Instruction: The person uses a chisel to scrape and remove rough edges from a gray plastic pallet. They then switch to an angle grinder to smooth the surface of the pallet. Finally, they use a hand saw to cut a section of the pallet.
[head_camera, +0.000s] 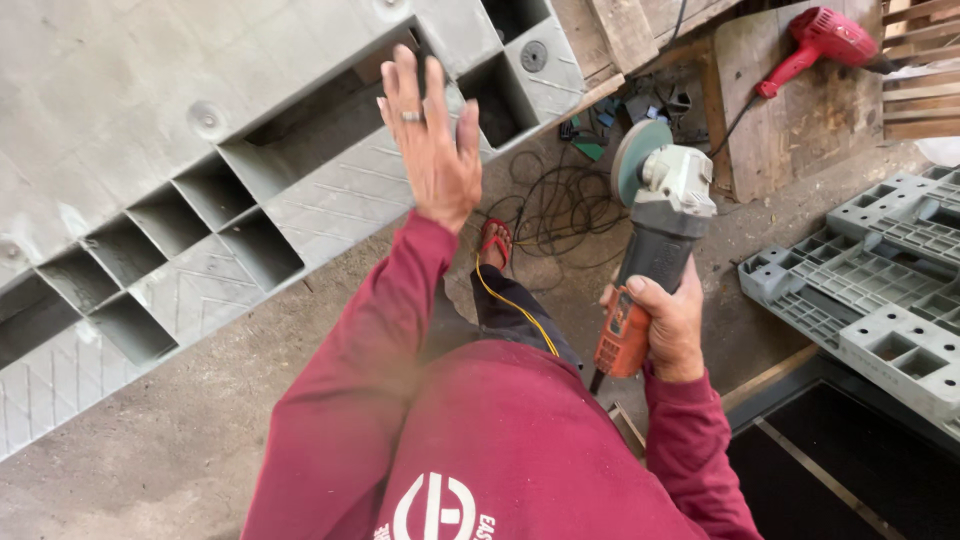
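Left hand (432, 145) fingers spread on grey pallet (180, 190) — right hand (668, 325) grips grinder (655, 225).

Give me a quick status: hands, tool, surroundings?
Left hand open against grey plastic pallet. Right hand grips angle grinder, disc raised clear. Cables tangled on floor ahead.

The left hand (432, 150) is held flat and open, fingers spread toward twelve o'clock, its arm stretched up from seven o'clock, while the right hand (668, 325) is closed in a grip, forearm raised from five o'clock.
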